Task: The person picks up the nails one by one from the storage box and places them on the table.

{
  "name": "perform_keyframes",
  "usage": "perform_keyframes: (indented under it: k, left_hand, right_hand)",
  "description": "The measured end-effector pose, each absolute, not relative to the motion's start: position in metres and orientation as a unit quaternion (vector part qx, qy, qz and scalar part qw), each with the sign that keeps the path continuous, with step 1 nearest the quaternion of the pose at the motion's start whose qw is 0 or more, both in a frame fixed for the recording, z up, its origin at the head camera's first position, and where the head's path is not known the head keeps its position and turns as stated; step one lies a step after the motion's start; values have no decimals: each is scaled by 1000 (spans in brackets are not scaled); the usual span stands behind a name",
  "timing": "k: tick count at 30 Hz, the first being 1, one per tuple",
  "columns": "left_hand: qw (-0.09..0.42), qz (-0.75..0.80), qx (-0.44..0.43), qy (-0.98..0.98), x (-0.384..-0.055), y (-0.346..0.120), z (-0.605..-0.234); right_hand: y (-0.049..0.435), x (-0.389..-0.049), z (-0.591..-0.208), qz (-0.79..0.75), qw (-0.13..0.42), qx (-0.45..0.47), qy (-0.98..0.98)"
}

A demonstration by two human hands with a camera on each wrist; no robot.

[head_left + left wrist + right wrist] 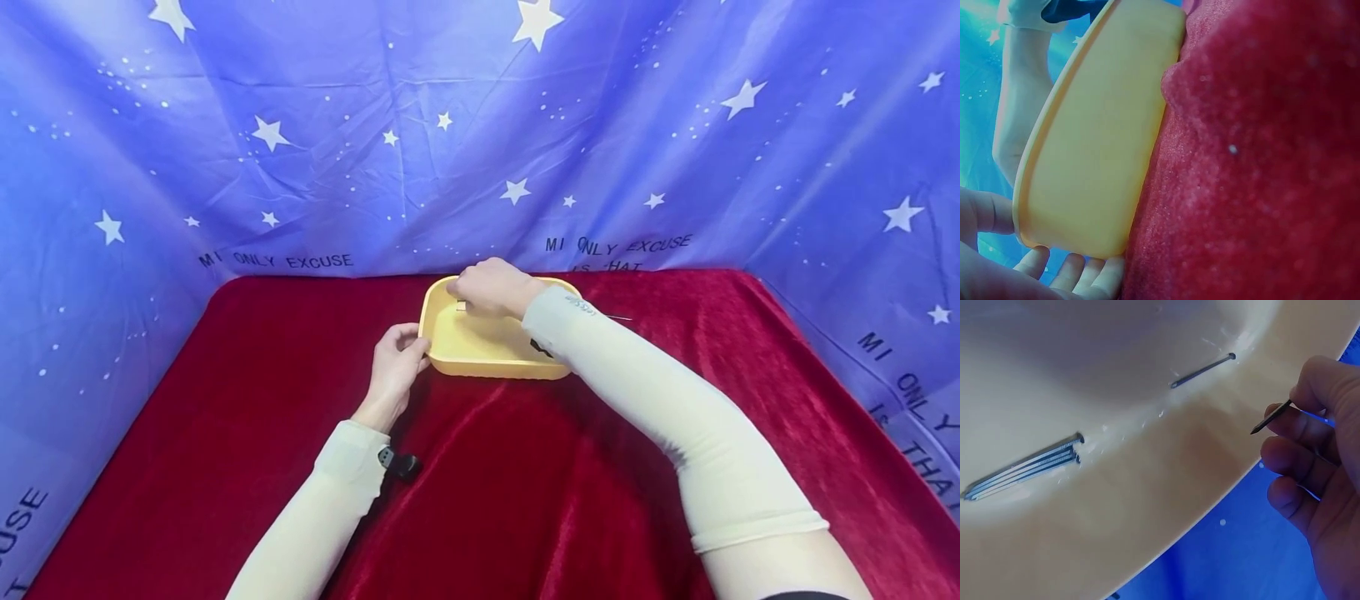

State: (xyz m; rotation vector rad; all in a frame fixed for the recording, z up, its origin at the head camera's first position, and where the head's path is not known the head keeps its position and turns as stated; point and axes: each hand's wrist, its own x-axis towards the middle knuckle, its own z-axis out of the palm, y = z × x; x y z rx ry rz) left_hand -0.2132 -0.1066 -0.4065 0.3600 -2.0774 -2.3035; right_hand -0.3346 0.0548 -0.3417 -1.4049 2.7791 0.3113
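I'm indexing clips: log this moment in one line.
left hand holds yellow tray | right hand pinches nail | inside: nail cluster, lone nail

From here the yellow tray (495,368) sits upright on red cloth (487,492), the left hand (395,367) gripping its corner. Inside, grey nails (1025,465), perhaps four, lie bunched side by side, a lone nail (1202,370) apart; the right hand (495,287) pinches another nail (1269,418), slanting.

Deep-red, velvety cloth (480,483) covered the worktop (187,417), creased in front of a yellow tray (495,368). The tray sat directly on it near the far edge, with its open side up, the cloth bunched in a small bump against its base.
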Motion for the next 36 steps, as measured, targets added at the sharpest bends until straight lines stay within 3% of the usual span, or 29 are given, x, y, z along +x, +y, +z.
perform_keyframes:
  k: [36]
  left_hand:
    - [16, -735, 120, -667, -212, -106, -407]
  right_hand:
    - [149, -312, -309, 101, -13, -397, 912]
